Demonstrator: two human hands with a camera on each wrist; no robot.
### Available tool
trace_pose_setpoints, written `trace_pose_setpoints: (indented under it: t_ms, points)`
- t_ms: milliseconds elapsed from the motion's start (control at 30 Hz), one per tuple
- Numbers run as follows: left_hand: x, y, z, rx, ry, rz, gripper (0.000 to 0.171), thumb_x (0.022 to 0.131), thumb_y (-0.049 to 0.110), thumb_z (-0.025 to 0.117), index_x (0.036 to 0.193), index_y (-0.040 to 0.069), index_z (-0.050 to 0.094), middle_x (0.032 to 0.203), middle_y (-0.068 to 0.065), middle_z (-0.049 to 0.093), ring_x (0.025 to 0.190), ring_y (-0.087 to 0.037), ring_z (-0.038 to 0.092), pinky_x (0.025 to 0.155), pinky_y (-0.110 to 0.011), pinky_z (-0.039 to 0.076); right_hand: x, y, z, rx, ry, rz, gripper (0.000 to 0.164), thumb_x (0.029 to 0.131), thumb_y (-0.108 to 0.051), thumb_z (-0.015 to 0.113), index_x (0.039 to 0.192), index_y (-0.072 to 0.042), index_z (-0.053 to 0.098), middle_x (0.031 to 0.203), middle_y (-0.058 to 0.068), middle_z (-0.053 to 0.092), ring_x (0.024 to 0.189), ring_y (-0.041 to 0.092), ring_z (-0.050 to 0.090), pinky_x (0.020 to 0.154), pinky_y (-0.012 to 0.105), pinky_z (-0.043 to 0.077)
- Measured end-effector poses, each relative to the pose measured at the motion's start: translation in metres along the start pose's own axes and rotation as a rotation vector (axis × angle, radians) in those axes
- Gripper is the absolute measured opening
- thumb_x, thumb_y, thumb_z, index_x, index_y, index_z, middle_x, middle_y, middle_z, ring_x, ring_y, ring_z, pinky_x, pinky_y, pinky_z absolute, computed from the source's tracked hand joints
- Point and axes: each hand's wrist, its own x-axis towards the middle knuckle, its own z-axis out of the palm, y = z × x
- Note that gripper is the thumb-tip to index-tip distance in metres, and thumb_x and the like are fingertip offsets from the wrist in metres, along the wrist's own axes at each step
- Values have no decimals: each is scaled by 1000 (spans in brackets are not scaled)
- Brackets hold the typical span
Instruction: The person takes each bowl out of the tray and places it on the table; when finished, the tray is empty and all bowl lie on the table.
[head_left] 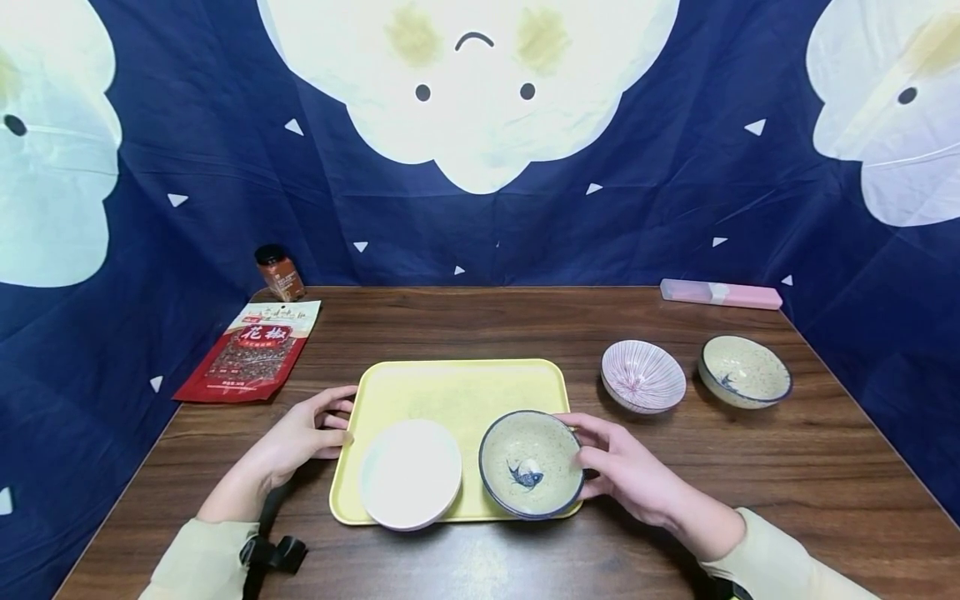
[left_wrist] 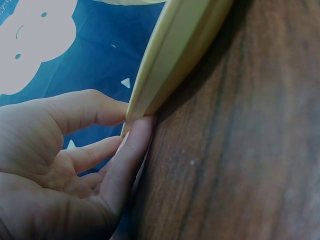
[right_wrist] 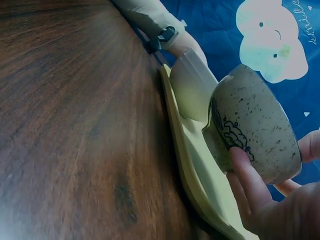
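Note:
A yellow tray point(head_left: 450, 392) lies on the wooden table, and my left hand point(head_left: 311, 437) pinches its left rim. In the left wrist view, the thumb and fingers point(left_wrist: 95, 107) meet at the tray's edge point(left_wrist: 150, 85). My right hand point(head_left: 626, 467) grips a speckled bowl point(head_left: 531, 467) with a blue fish inside, by its right side, over the tray's front right part. In the right wrist view, fingers lie along the outer wall of this bowl point(right_wrist: 255, 120). A white bowl point(head_left: 411, 475) stands on the tray's front left, between the two hands.
Right of the tray sit a striped bowl point(head_left: 643, 377) and another speckled bowl point(head_left: 746, 372). A pink case point(head_left: 720, 293) lies along the back edge. At the back left are a red spice bag point(head_left: 251, 354) and a dark-lidded jar point(head_left: 281, 275), before a blue curtain point(head_left: 480, 233).

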Motion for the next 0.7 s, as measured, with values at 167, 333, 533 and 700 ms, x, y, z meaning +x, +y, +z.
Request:
trace_pose_setpoints:
  t_ms: [167,333,533,700]
  points:
    - [0,1,0,-10,-2,0,77,88,-7,69,156,-2,32,135,-27,46,106,-30,55,77,-42,61,-10,-4,-13,23,-11,-23,61,90,6,51,149,11,35,132,22,55,106,29,64,73,44,61]
    - [-1,2,0,-6,-4,10,76,88,-7,68,155,-3,32,134,-27,46,105,-28,56,76,-41,61,-23,-5,-29,50,-13,-42,56,92,7,48,147,6,41,132,17,56,108,28,64,76,48,60]
    - [-2,3,1,-24,-16,28,75,88,-8,67,154,-5,32,133,-27,46,104,-26,56,76,-40,60,-42,-4,-52,47,-29,-103,54,95,9,44,145,-9,52,132,12,58,109,26,64,76,49,60]
    - [-2,2,1,-15,-14,19,75,89,-6,68,155,-4,32,134,-27,47,104,-28,56,77,-40,61,-58,-2,-72,30,-26,-127,56,97,11,40,143,-17,55,130,9,58,105,22,63,75,45,61]
